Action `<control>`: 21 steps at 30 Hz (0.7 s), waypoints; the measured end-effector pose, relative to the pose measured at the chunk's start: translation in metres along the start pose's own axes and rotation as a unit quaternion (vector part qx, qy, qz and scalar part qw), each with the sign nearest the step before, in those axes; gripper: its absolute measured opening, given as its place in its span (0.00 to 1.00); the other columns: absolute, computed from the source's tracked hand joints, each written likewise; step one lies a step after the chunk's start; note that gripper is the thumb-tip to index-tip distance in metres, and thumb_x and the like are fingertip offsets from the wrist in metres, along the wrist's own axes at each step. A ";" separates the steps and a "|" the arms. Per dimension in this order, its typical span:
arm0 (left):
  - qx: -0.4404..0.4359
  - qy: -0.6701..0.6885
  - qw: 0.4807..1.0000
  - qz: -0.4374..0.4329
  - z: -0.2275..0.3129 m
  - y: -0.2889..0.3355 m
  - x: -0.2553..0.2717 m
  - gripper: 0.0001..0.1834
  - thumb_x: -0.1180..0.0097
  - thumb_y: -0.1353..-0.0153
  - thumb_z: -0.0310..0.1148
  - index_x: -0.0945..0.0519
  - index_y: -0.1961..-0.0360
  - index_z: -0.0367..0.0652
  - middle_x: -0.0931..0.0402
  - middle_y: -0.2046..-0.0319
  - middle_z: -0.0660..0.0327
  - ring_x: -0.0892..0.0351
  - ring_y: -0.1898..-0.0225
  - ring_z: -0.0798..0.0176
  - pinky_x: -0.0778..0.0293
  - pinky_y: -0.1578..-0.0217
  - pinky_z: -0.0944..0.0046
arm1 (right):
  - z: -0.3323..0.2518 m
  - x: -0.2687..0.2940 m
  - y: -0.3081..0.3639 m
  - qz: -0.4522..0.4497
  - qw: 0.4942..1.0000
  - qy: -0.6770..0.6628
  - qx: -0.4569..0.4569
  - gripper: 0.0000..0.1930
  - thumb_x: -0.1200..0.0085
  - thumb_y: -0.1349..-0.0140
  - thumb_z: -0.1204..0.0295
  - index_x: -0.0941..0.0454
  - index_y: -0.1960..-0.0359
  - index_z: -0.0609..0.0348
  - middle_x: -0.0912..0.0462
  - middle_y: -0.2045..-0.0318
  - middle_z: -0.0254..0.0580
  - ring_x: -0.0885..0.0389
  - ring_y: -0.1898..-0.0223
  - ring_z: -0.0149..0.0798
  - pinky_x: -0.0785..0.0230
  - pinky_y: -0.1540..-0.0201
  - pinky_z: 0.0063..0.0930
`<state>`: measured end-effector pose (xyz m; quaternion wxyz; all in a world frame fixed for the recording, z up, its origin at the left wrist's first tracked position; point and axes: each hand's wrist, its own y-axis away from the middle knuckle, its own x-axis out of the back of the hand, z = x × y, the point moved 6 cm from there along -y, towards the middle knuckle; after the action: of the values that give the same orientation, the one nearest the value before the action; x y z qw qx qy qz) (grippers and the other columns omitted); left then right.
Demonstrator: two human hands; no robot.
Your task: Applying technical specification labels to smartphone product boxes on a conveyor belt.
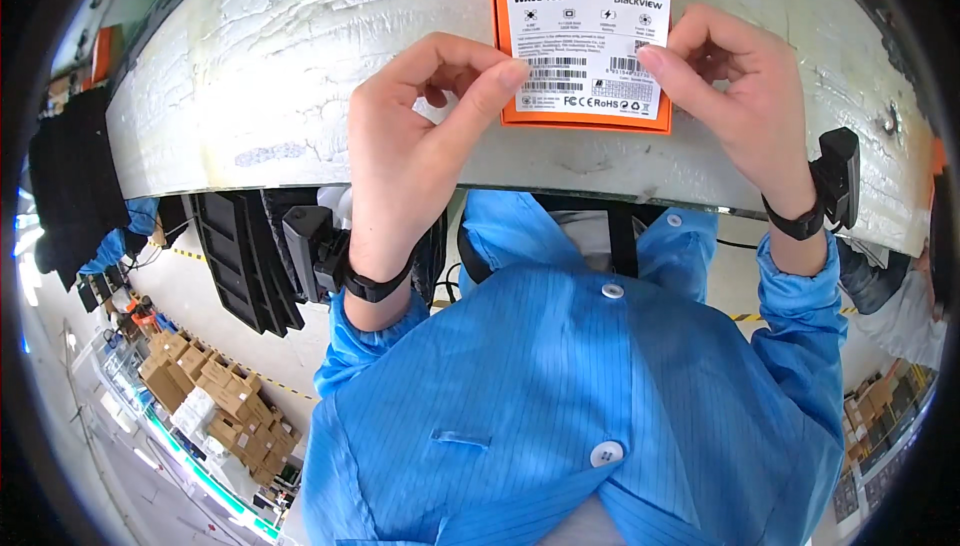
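Note:
An orange box (590, 126) lies on the worktable at the top centre, with a white printed label (570, 36) across its near part. The label bears small icons, barcodes and lines of print, and sits slightly askew. At the label's left edge, my left hand (425, 111) is closed in a pinch, thumb tip on the edge and other fingers curled. My right hand (745, 91) pinches at the right edge, its thumb resting on the label near a barcode. Whether the label is fully stuck down I cannot tell. A black strap with a device circles each wrist.
The pale, film-covered worktable (270, 76) spans the top, its near edge in front of my blue smock (560, 366). Black trays (240, 261) stand below its left side. Cardboard boxes (225, 401) are piled on the lower left. Black cloth (75, 186) hangs at far left, beside a blue sleeve.

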<state>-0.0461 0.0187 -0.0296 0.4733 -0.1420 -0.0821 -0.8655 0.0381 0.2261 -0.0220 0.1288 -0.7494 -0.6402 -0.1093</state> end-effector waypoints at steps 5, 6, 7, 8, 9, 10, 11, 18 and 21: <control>0.005 -0.035 0.999 -0.023 0.002 0.001 -0.001 0.09 0.37 0.38 0.30 0.19 0.64 0.34 0.20 0.72 0.64 0.27 0.68 0.75 0.31 0.62 0.74 | 0.000 0.000 0.001 0.006 1.000 0.014 0.001 0.09 0.39 0.38 0.71 0.24 0.72 0.61 0.23 0.78 0.27 0.29 0.76 0.17 0.38 0.74 0.14; 0.006 -0.035 0.999 -0.023 0.003 0.001 -0.001 0.09 0.37 0.38 0.30 0.19 0.64 0.34 0.20 0.72 0.64 0.27 0.68 0.75 0.31 0.62 0.74 | 0.000 0.000 0.001 0.009 1.000 0.015 -0.004 0.09 0.39 0.38 0.71 0.24 0.72 0.61 0.23 0.79 0.27 0.29 0.77 0.17 0.38 0.74 0.14; 0.011 -0.033 0.999 -0.020 0.003 0.001 0.000 0.09 0.37 0.38 0.30 0.19 0.65 0.34 0.20 0.72 0.64 0.27 0.68 0.75 0.31 0.62 0.74 | -0.001 0.001 0.000 0.009 1.000 0.015 -0.004 0.09 0.39 0.38 0.71 0.24 0.72 0.61 0.23 0.79 0.27 0.29 0.77 0.17 0.38 0.74 0.14; 0.017 -0.029 0.999 -0.018 0.002 0.002 -0.001 0.09 0.38 0.38 0.30 0.19 0.65 0.33 0.21 0.72 0.64 0.27 0.68 0.75 0.31 0.63 0.74 | -0.004 0.002 0.000 -0.006 0.999 0.043 -0.011 0.08 0.40 0.38 0.72 0.24 0.72 0.61 0.22 0.78 0.28 0.28 0.75 0.18 0.36 0.72 0.14; 0.018 -0.028 0.999 -0.019 0.002 0.002 -0.001 0.09 0.38 0.38 0.30 0.19 0.65 0.33 0.21 0.72 0.64 0.27 0.68 0.75 0.31 0.63 0.74 | -0.006 0.001 0.000 -0.021 0.997 0.072 -0.017 0.07 0.40 0.38 0.73 0.23 0.72 0.61 0.21 0.76 0.28 0.27 0.74 0.18 0.34 0.70 0.15; 0.011 -0.033 0.999 -0.018 0.002 0.002 -0.001 0.09 0.37 0.38 0.30 0.19 0.65 0.33 0.21 0.72 0.64 0.27 0.68 0.75 0.31 0.63 0.74 | -0.006 0.001 0.001 -0.021 0.997 0.072 -0.019 0.07 0.40 0.38 0.73 0.23 0.72 0.61 0.21 0.76 0.28 0.27 0.74 0.18 0.34 0.70 0.15; 0.003 -0.038 0.999 -0.017 0.003 0.002 -0.001 0.08 0.37 0.38 0.29 0.19 0.65 0.33 0.21 0.73 0.64 0.27 0.68 0.75 0.32 0.63 0.74 | -0.008 0.001 0.002 -0.012 0.996 0.083 -0.014 0.07 0.40 0.38 0.73 0.24 0.72 0.61 0.21 0.76 0.28 0.27 0.75 0.19 0.34 0.71 0.14; -0.006 -0.005 0.999 0.032 0.002 0.010 -0.002 0.07 0.36 0.41 0.30 0.16 0.68 0.35 0.23 0.79 0.68 0.34 0.75 0.76 0.37 0.69 0.74 | -0.040 -0.010 0.010 0.069 0.920 0.348 0.164 0.09 0.36 0.44 0.73 0.26 0.75 0.55 0.28 0.83 0.30 0.31 0.84 0.27 0.41 0.80 0.23; 0.049 0.024 0.997 0.052 0.001 0.018 -0.002 0.07 0.38 0.38 0.28 0.16 0.66 0.34 0.21 0.75 0.65 0.31 0.73 0.75 0.35 0.68 0.74 | -0.046 -0.017 0.014 0.133 0.880 0.395 0.227 0.11 0.34 0.46 0.71 0.28 0.76 0.53 0.31 0.85 0.33 0.32 0.85 0.32 0.42 0.82 0.29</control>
<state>-0.0294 0.0110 -0.0296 0.5262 -0.1022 -0.1053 -0.8376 0.0493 0.1930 0.0146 0.5509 -0.6725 -0.4378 -0.2293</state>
